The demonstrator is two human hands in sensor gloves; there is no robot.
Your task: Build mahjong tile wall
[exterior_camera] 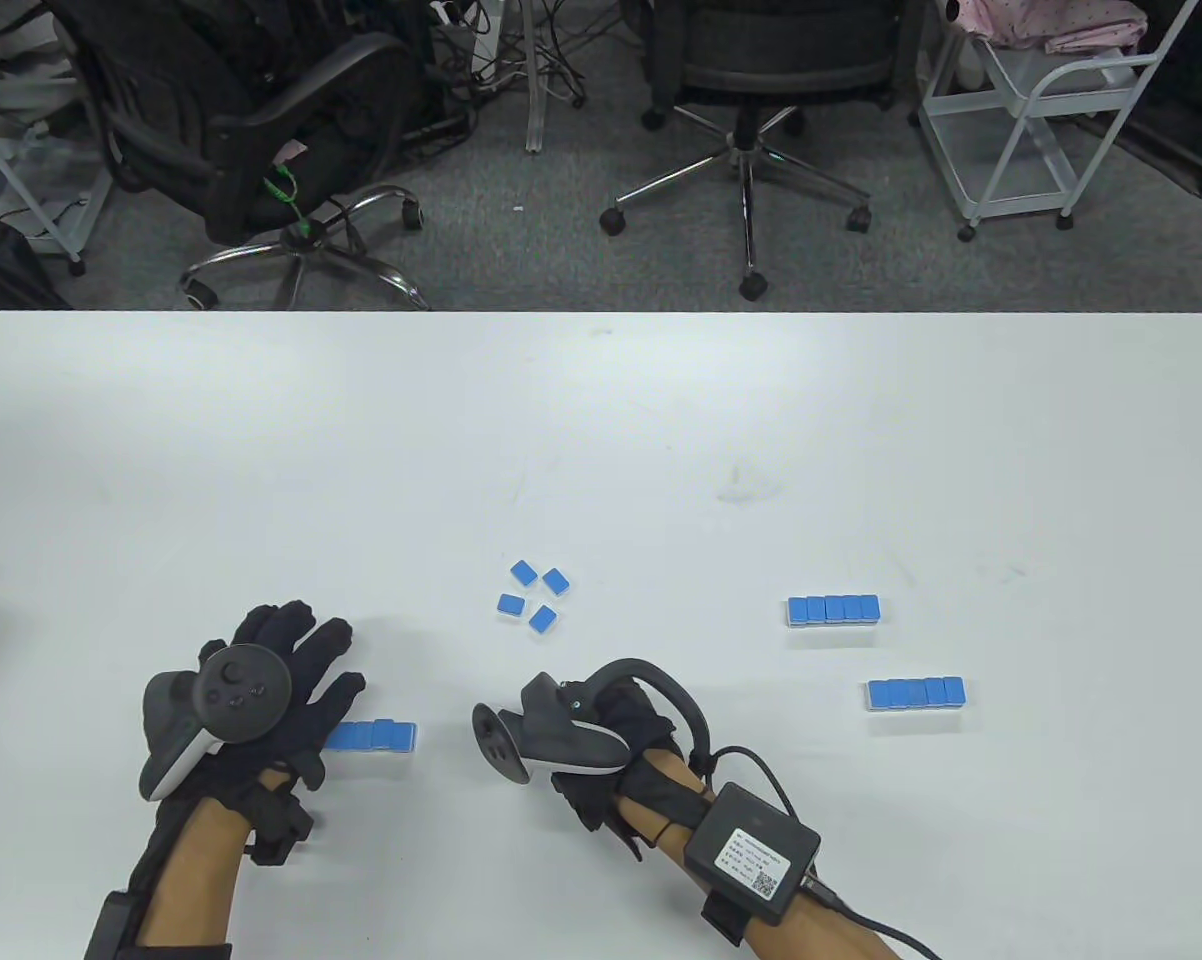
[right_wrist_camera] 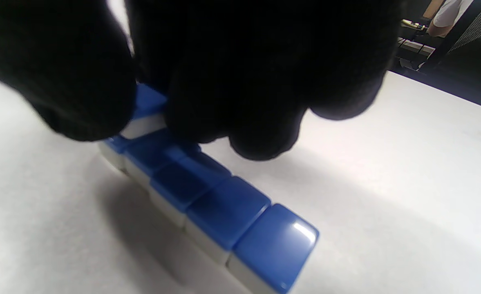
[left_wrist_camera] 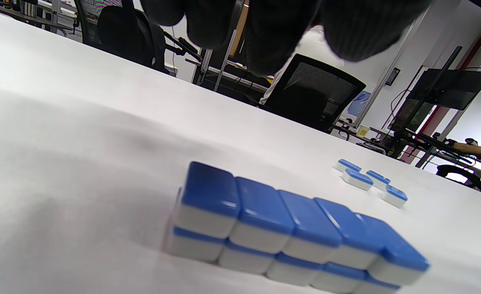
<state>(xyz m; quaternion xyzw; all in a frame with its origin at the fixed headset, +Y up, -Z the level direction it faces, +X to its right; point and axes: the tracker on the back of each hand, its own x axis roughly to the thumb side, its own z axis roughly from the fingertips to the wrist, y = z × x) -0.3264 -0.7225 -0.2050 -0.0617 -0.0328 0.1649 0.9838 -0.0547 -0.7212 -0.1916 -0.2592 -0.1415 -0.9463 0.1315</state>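
Glossy plastic tiles on a matt white table

The mahjong tiles (right_wrist_camera: 275, 241) look like hard plastic, blue backs smooth and shiny enough to catch a highlight, over milky white bodies. The table (exterior_camera: 601, 430) is matt white with faint scuffs. Both gloves (exterior_camera: 291, 650) are black knitted cloth, ribbed at the fingertips (left_wrist_camera: 359, 32); the trackers (exterior_camera: 246, 690) are smooth grey and white plastic.

Overhead table view, two close wrist views

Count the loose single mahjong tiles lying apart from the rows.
4, clustered mid-table ahead of the hands: far-left tile, far-right tile, near-left tile, near-right tile. None touch. More could be hidden beneath the right hand.
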